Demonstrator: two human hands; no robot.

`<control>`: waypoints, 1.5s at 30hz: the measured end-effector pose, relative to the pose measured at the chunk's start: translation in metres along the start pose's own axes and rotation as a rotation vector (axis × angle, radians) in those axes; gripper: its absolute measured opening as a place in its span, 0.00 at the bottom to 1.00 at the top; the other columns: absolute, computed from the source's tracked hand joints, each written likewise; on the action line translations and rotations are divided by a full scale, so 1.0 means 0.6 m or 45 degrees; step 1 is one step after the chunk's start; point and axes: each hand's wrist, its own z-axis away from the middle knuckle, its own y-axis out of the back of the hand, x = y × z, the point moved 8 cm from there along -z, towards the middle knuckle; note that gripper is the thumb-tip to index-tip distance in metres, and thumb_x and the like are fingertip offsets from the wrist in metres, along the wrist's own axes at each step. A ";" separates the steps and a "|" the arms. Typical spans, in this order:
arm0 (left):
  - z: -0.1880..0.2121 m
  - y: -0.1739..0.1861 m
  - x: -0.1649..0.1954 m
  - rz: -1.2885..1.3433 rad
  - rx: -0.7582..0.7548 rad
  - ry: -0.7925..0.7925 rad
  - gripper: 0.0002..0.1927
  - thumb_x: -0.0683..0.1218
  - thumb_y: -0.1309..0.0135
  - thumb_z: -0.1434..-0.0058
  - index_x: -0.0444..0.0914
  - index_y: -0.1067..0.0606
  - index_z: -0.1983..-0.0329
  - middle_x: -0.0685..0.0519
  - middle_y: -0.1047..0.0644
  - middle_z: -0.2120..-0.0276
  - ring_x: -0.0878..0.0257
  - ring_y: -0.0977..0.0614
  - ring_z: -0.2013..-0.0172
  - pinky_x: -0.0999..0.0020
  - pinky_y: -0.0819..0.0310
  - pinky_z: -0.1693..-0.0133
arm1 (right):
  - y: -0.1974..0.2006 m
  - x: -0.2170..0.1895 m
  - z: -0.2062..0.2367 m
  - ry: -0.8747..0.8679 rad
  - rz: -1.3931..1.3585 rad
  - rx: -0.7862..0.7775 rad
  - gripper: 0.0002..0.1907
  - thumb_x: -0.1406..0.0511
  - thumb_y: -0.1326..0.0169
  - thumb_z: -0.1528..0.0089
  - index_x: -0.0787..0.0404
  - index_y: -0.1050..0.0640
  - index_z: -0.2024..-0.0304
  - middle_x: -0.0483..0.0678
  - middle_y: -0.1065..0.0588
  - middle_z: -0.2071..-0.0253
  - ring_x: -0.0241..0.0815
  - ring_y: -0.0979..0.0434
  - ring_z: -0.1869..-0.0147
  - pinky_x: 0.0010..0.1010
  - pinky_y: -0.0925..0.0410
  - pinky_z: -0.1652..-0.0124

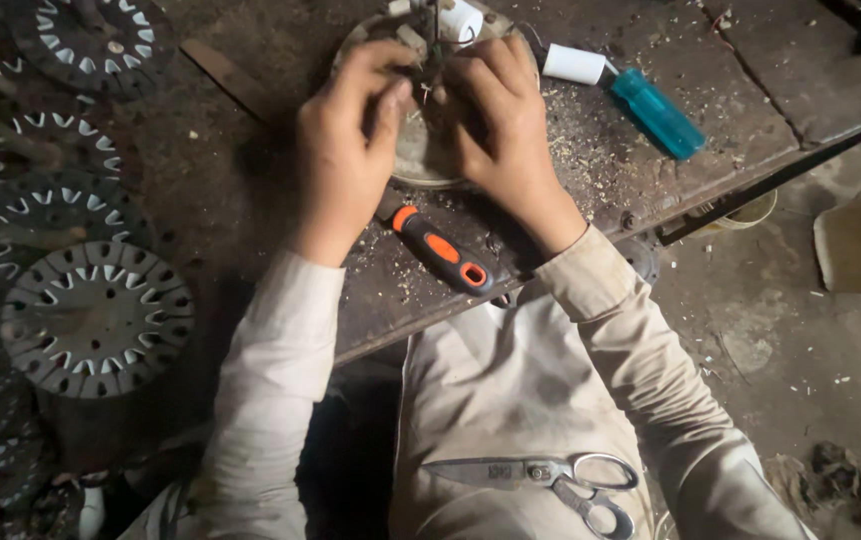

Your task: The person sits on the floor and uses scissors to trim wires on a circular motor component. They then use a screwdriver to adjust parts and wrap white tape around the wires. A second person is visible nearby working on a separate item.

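Note:
Both my hands rest on a round, pale metal motor part (420,165) lying on a dark workbench (250,200). My left hand (350,130) pinches something small at the part's centre, fingers closed. My right hand (500,120) does the same from the other side, fingertips meeting the left ones near thin wires (430,60). What the fingers grip is too small to tell apart. A tool with an orange and black handle (442,250) lies just below my hands.
Several round slotted stator discs (95,315) lie stacked at the left. A screwdriver with a blue handle (655,112) and a white roll (572,64) lie at the right. Scissors (540,475) rest on my lap. The bench edge (780,170) drops to a dirty floor.

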 end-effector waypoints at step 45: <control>-0.004 -0.008 0.013 -0.200 -0.112 0.166 0.05 0.40 0.48 0.28 0.35 0.23 0.53 0.47 0.21 0.68 0.59 0.19 0.70 0.64 0.26 0.70 | 0.000 0.010 0.001 -0.045 -0.044 -0.023 0.13 0.75 0.41 0.39 0.65 0.26 0.53 0.54 0.29 0.54 0.58 0.31 0.46 0.45 0.34 0.46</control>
